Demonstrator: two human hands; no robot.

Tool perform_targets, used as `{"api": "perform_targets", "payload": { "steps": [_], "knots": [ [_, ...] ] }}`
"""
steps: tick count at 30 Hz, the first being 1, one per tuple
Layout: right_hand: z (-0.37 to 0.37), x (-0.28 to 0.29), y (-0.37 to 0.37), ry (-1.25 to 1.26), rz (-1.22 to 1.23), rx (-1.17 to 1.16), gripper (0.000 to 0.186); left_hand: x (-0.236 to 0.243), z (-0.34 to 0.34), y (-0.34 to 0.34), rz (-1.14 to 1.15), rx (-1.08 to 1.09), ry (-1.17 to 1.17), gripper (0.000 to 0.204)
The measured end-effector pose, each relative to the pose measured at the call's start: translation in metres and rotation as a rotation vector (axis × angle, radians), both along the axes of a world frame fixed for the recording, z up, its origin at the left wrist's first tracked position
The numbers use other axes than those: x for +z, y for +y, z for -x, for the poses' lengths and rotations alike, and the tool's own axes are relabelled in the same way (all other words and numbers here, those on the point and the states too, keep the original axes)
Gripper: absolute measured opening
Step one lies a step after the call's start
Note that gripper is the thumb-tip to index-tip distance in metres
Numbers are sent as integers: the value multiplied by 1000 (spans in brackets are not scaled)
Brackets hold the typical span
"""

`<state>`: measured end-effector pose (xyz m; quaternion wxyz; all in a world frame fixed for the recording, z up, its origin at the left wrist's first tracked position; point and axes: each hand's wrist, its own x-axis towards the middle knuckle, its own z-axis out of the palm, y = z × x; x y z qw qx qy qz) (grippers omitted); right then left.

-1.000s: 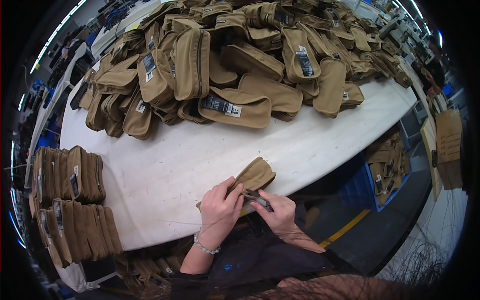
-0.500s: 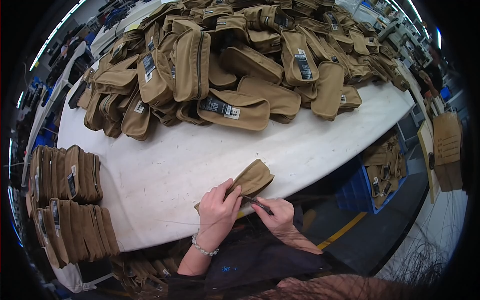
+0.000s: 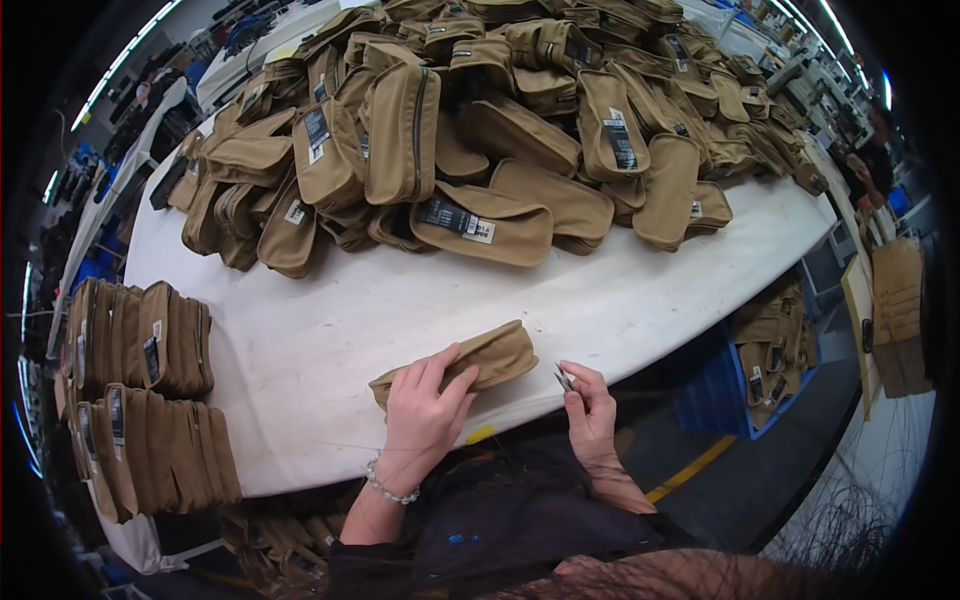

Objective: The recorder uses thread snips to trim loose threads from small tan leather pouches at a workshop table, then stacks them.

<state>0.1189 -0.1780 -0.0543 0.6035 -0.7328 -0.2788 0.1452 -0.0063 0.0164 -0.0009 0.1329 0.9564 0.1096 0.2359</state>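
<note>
A tan zippered fabric pouch [image 3: 500, 355] lies at a slant near the table's front edge. My left hand [image 3: 425, 405], with a beaded bracelet at the wrist, grips its near side between thumb and fingers. Part of the pouch is hidden behind that hand. To the right, apart from the pouch, my right hand [image 3: 592, 405] holds a small pair of thread snips [image 3: 565, 378]. The pointed metal tips stick out past the fingers toward the upper left, and the handle is mostly covered by the hand.
A large heap of tan pouches [image 3: 480, 225] covers the far half of the white table [image 3: 290, 350]. Neat rows of pouches [image 3: 150, 440] stand at the left edge. Below the table on the right is a blue crate [image 3: 715, 385] with more pouches inside.
The snips have moved away from the pouch to the right, with my right hand. My left hand has shifted slightly left, and the pouch has turned so more of its length shows.
</note>
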Motion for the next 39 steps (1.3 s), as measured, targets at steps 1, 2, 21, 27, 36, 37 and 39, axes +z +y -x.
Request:
{"api": "perform_targets", "payload": {
  "steps": [1, 2, 21, 27, 36, 37, 39],
  "knots": [
    [-1, 2, 4, 0, -3, 1, 32, 1, -1, -1, 47, 7, 17, 38],
    [-2, 4, 9, -109, -10, 18, 33, 1, -2, -2, 45, 8, 17, 38],
    [-58, 14, 78, 112, -10, 204, 28, -49, -14, -10, 1215, 89, -201, 31],
    [-35, 11, 75, 11, 43, 285, 16, -54, -11, -8, 1572, 101, -326, 23],
    [5, 11, 53, -458, 49, 287, 31, -52, 3, -9, 1535, 69, -274, 15],
    [4, 18, 53, -460, 50, 293, 31, -51, 4, -9, 1532, 54, -283, 15],
    [-5, 32, 53, -466, 29, 311, 41, -50, 7, -9, 1530, 41, -298, 15]
  ]
}}
